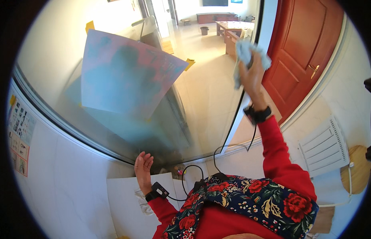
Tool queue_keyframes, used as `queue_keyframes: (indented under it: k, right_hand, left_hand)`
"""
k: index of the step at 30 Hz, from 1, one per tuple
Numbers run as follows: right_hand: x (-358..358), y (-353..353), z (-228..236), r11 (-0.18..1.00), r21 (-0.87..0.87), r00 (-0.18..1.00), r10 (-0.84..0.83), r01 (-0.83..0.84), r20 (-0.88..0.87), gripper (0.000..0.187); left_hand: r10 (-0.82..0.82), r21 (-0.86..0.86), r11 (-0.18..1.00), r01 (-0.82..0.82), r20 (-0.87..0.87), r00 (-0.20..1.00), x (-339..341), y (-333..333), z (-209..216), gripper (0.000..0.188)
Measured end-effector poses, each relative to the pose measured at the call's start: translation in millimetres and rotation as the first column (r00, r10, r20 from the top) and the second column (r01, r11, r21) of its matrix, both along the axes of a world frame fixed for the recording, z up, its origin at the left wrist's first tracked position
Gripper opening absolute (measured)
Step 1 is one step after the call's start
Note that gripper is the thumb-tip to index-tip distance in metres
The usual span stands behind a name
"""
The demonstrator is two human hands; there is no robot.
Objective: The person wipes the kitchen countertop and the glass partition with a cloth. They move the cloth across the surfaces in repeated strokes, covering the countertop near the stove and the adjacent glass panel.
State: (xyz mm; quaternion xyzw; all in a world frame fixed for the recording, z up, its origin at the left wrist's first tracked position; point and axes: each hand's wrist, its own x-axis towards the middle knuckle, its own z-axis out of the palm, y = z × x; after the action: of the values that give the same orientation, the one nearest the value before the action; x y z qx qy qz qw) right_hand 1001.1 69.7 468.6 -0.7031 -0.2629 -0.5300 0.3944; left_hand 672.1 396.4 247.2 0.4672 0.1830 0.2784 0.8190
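Up high, the right hand (252, 73) has its fingers closed around a crumpled pale cloth (249, 55), pressing it against a large glass pane (201, 103) near the pane's right edge. The cloth bunches above and beside the fingers, with a loose end hanging down on the left side of the hand. A black band (258, 114) wraps the right wrist, and a thin black cable runs from it down toward the body. The red sleeve (279, 153) stretches up from the lower right.

Lower down, the left hand (143, 167) is open, its fingers spread slightly apart and holding nothing. It rests near the bottom edge of the glass, above a white ledge (125, 199). A black band with a small pale panel (157, 192) sits on the left wrist, also wired.

Behind the glass, a big tilted sheet (125, 75) in blotchy blue and pink leans at an angle. Farther off through the glass lies a bright tiled floor (209, 87) and a wooden table (233, 28). To the right of the pane stands a red-brown door (305, 51) with a metal handle. A white slatted vent (325, 147) shows at the lower right. On the far left wall hangs a small picture chart (20, 135). A floral apron (249, 207) with red flowers fills the bottom of the view.
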Motion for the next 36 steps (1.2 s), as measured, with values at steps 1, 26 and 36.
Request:
queue_keyframes:
  k: [1, 26, 36]
  right_hand:
    - [5.0, 0.3, 27.1, 1.000, 0.000, 0.997, -0.002, 0.002, 0.081, 0.040]
    - [-18.9, 44.7, -39.4, 0.881, -0.472, 0.981, 0.075, 0.020, 0.181, 0.044]
    - [14.7, 9.4, -16.3, 0.991, -0.077, 0.984, -0.101, 0.113, 0.147, 0.056]
  left_hand:
    - [-0.007, 0.000, 1.000, 0.007, 0.004, 1.000, 1.1, 0.0, -1.0, 0.038]
    - [0.023, -0.004, 1.000, -0.022, 0.006, 1.000, 2.2, -3.3, -9.4, 0.038]
    - [-0.020, -0.011, 1.000, 0.020, -0.002, 1.000, 2.3, 2.4, -13.4, 0.038]
